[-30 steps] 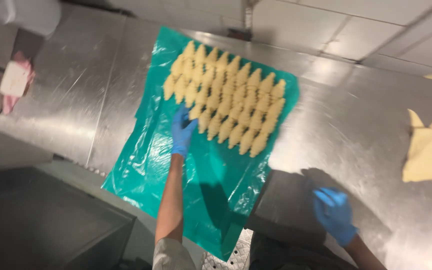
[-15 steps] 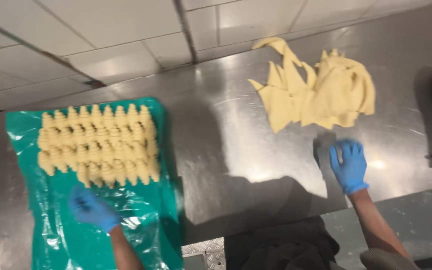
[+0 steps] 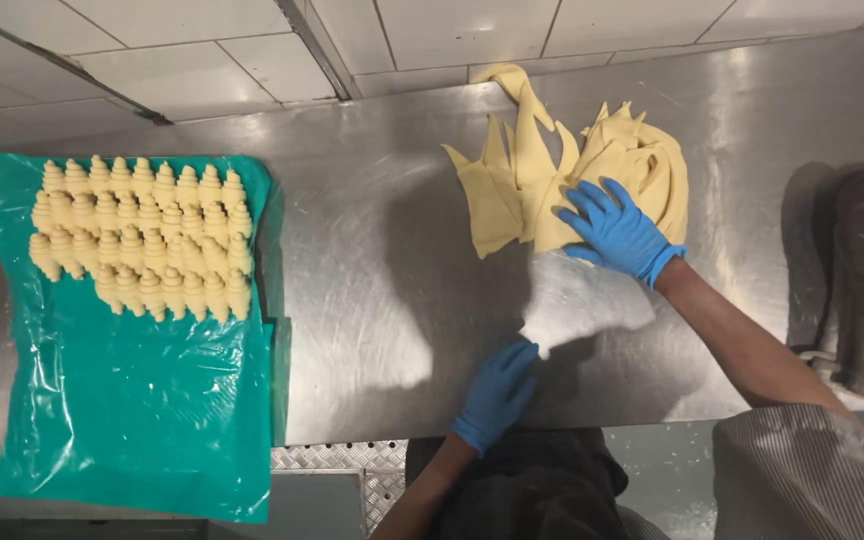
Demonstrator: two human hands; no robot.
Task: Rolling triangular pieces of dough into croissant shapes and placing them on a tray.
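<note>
The right hand (image 3: 617, 232) lies spread wide on the cut dough triangles (image 3: 552, 180) at one o'clock (picking stage); the left hand (image 3: 497, 395), open, rests on the bench (image 3: 372, 300). Next: pinch one free.

left hand (image 3: 497, 395): blue glove | right hand (image 3: 617, 232): blue glove | forearms bare | striped grey sleeve (image 3: 812, 480)

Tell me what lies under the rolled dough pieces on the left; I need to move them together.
The rolled dough pieces sit in packed rows on a green plastic sheet spread over the steel table. What the sheet hides beneath them cannot be seen.
</note>
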